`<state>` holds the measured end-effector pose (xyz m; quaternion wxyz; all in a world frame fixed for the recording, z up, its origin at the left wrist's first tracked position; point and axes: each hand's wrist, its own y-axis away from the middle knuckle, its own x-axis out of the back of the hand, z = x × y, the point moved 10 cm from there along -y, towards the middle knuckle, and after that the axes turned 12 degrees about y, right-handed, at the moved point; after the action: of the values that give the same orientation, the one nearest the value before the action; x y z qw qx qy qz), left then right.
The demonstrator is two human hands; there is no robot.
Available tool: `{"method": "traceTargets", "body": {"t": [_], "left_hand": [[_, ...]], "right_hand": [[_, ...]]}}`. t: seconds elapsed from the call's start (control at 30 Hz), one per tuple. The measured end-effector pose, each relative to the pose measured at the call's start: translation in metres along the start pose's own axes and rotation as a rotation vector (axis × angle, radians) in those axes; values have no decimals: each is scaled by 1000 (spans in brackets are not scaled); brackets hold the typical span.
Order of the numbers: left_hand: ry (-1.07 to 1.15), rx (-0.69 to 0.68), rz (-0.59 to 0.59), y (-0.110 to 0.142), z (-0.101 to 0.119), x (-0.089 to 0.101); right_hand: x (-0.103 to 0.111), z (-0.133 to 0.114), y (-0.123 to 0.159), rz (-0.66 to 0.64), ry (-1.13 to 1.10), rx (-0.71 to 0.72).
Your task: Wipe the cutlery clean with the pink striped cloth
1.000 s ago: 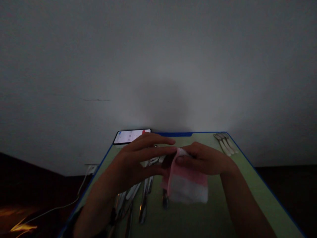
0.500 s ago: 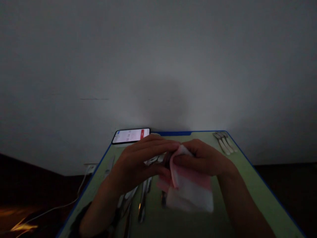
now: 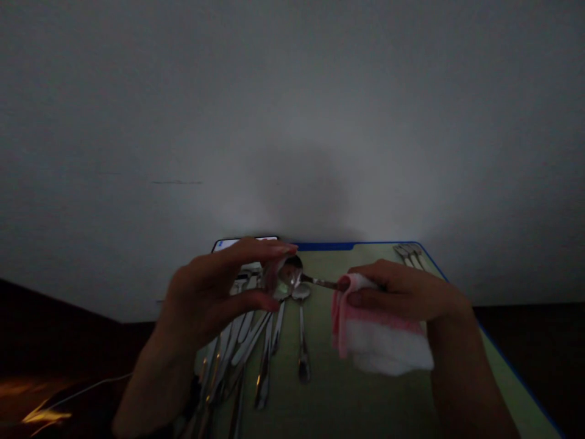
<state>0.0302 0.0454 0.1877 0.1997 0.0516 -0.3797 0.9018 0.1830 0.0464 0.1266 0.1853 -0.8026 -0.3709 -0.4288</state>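
Note:
A metal spoon (image 3: 292,275) is held up above the table, its bowl to the left and its handle pointing right. My left hand (image 3: 208,283) curves around the bowl, thumb below and fingers above, apparently gripping it by the edges. In my right hand (image 3: 402,289) is a pink and white cloth (image 3: 384,344), pinched around the end of the spoon's handle, which it hides. Below the hands, another spoon (image 3: 301,329) lies on the table. Several knives and other cutlery pieces (image 3: 247,347) lie in a loose heap under my left hand.
The light green table (image 3: 356,402) has a blue edge and stands against a grey wall (image 3: 292,122). Several forks (image 3: 411,255) lie together at its back right corner. A phone (image 3: 223,244) lies at the back left, mostly behind my left hand. A white cable (image 3: 91,385) hangs at the left.
My hands have moved apart, the left one leftward and the right one rightward with the cloth. The spoon, hidden before by hands and cloth, now shows between them.

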Motion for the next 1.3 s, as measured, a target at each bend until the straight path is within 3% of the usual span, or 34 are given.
{"method": "traceTargets", "body": {"t": [0.13,0.17,0.27,0.43,0.67,0.87,1.0,1.13,1.2,1.3], "left_hand": [[-107,94,-142,-2,-8,-37],[-142,78,-127,-3,-5,-42],[-246,117,-73,-5,-3,-47],[-198,194,-184,-1,-15,-54],[-156,179,-221,2,-29,-58],[-189,215,-174,0,-29,-47],[-99,172,-33,0,-29,-18],[1,217,82,3,-40,7],[-24,276,86,5,-47,10],[-67,403,-8,8,-58,1]], "right_hand": [[-8,-12,-9,-18,47,65],[-9,-13,-9,-13,63,68],[-4,-14,-7,53,127,37],[1,-18,-4,86,136,43],[-1,-15,-7,110,108,1],[-6,-8,-7,42,87,-36],[0,5,3,29,86,-69],[3,14,11,22,94,-130],[2,12,10,15,113,-136],[-3,5,5,-7,148,-129]]}}
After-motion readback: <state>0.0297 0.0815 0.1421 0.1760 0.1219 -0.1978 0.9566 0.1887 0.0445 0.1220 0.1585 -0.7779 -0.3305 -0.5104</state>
